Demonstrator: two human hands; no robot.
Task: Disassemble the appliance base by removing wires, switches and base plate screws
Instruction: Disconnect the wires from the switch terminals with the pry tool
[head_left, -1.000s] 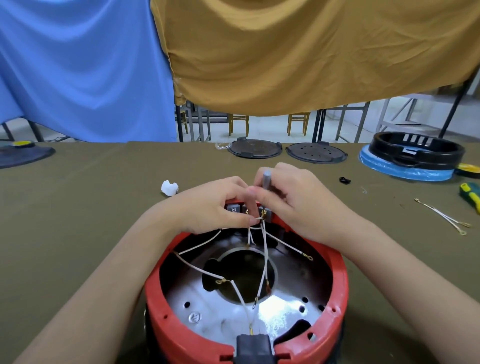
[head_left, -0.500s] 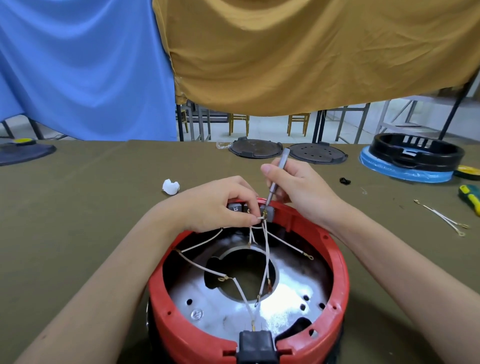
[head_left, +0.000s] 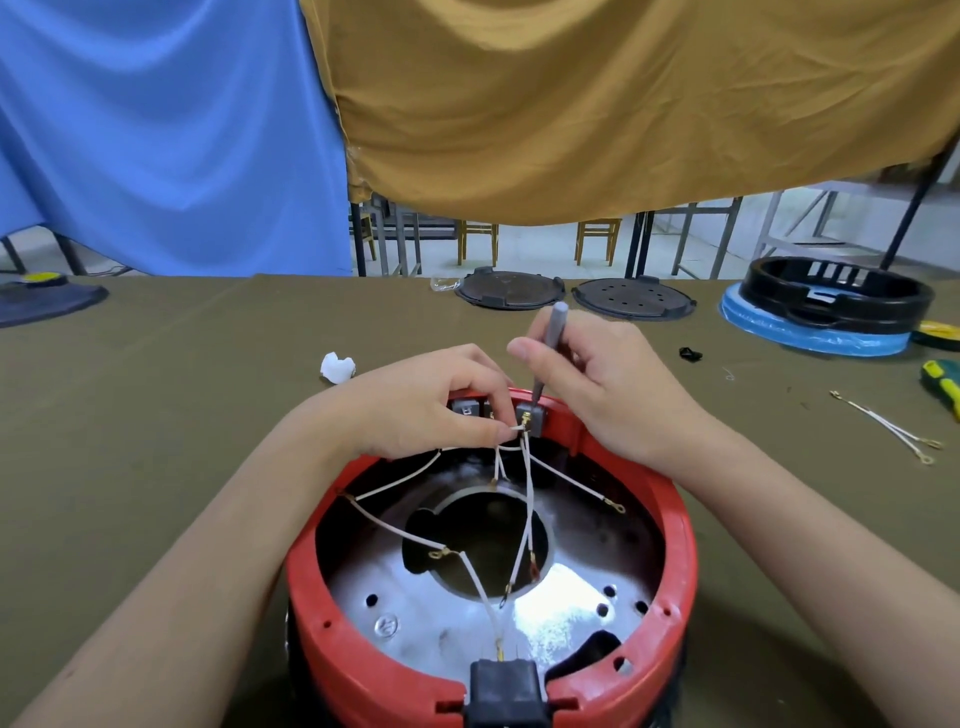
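- Olive-green cloth-covered table (head_left: 156, 415) beneath hanging blue and mustard drapes, chairs and table legs visible behind.
- Red appliance base (head_left: 488, 597) set upside-down at the near edge, metal base plate (head_left: 431, 608) exposed inside, black socket block (head_left: 506, 688) at the near rim.
- Left hand (head_left: 415, 405) resting on the far rim, thumb and forefinger pressed narrowly together, pinching the end of a white wire (head_left: 529, 499) just beside the grey switch (head_left: 532, 418).
- Right hand (head_left: 602, 379) curled round a slim grey screwdriver (head_left: 548, 353), thumb raised along the shaft, tip down at the switch terminal on the far rim.
- More white wires fanned loose across the base plate, brass ring terminals hanging over the central hole.
- Second switch block (head_left: 465, 406) partly hidden under the left fingers.
- Crumpled white scrap (head_left: 337, 366) lying near the left hand.
- Two dark round plates (head_left: 571, 296) at the table's far edge; black ring housing (head_left: 836, 293) on a blue disc far right.
- Removed wire pair (head_left: 888, 428) and a green-handled tool (head_left: 943, 387) well apart on the right.
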